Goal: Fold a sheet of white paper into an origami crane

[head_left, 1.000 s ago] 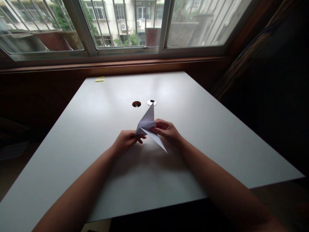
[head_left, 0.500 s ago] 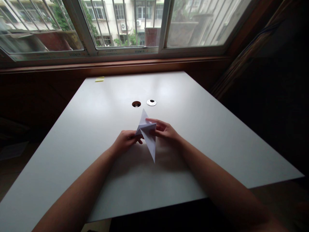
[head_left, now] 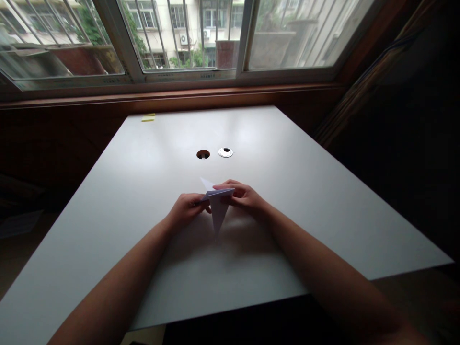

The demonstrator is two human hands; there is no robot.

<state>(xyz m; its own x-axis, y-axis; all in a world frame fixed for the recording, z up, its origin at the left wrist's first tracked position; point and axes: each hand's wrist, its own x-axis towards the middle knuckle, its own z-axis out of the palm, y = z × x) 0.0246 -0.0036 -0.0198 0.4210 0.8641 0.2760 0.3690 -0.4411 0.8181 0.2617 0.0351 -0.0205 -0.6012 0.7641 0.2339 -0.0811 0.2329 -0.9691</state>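
A folded sheet of white paper (head_left: 219, 211) is held above the middle of the table, between both hands. One pointed flap hangs down toward me and another points away to the upper left. My left hand (head_left: 189, 208) pinches its left corner, with the fingertips partly under the paper. On the other side, my right hand (head_left: 244, 195) grips the right corner, its index finger lying along the far side of the fold. Some right fingertips are hidden behind the paper.
The white table (head_left: 305, 230) has a round cable hole (head_left: 203, 155) beyond my hands, with a round grommet cover (head_left: 225, 153) beside it. Yellow sticky notes (head_left: 148, 117) lie at the far left edge. A barred window (head_left: 187, 38) stands behind the table.
The paper has turned: its near flap swung left and its far point dropped to the left. My right index finger has curled in closer, while my left hand stays nearly still.
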